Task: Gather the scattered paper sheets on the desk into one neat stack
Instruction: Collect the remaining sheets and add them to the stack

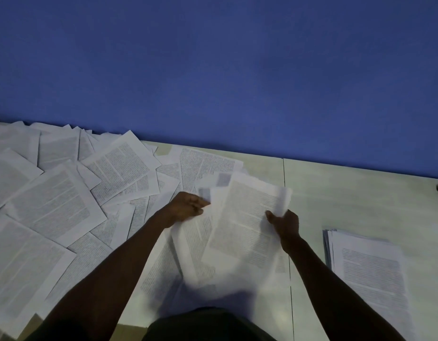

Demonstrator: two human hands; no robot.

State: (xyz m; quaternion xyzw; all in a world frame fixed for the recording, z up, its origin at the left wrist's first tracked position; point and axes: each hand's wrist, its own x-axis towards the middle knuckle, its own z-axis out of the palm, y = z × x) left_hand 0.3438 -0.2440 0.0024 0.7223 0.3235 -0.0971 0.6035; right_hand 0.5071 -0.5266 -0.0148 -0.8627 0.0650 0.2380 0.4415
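White paper sheets (58,205) with grey, seemingly printed text, pale desk (348,193), blue wall (237,70)

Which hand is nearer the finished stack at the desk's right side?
Right. The right hand grips the bundle of sheets just left of the finished stack; the left hand grips the bundle's far edge, farther left.

Printed white sheets (65,193) lie scattered and overlapping across the left half of the surface (348,193). A fanned, blurred bundle (240,230) is lifted mid-surface. A rough stack (368,271) lies flat near the right front edge.
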